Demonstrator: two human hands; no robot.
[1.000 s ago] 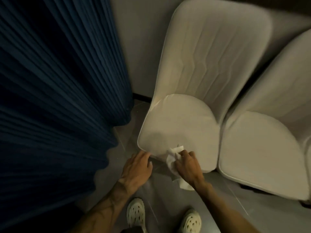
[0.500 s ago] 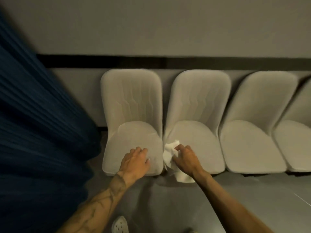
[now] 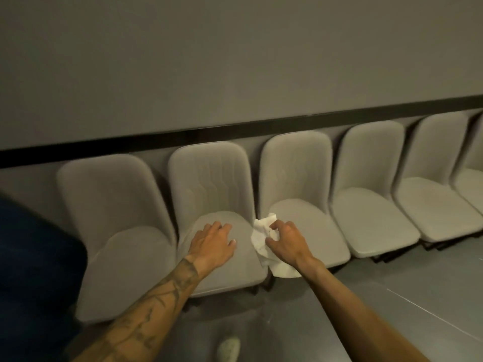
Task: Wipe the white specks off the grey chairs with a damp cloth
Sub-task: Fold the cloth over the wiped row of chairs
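Observation:
Several grey padded chairs stand side by side against the wall. My left hand (image 3: 213, 240) lies flat, fingers spread, on the seat of the second chair (image 3: 209, 178) from the left. My right hand (image 3: 286, 240) grips a crumpled white cloth (image 3: 262, 232) over the gap between that chair and the third chair (image 3: 298, 165); the cloth's loose end hangs below my wrist. The first chair (image 3: 109, 194) stands at the far left. No white specks can be made out in this dim light.
A dark blue curtain (image 3: 34, 270) hangs at the left edge, beside the first chair. More grey chairs (image 3: 373, 178) continue to the right. A black strip (image 3: 235, 131) runs along the grey wall. Grey floor tiles (image 3: 405, 296) lie in front; my shoe (image 3: 228, 348) shows below.
The view has swung up and to the right, from one chair to the whole row. My hands have moved from the first chair's front edge to the second and third chairs.

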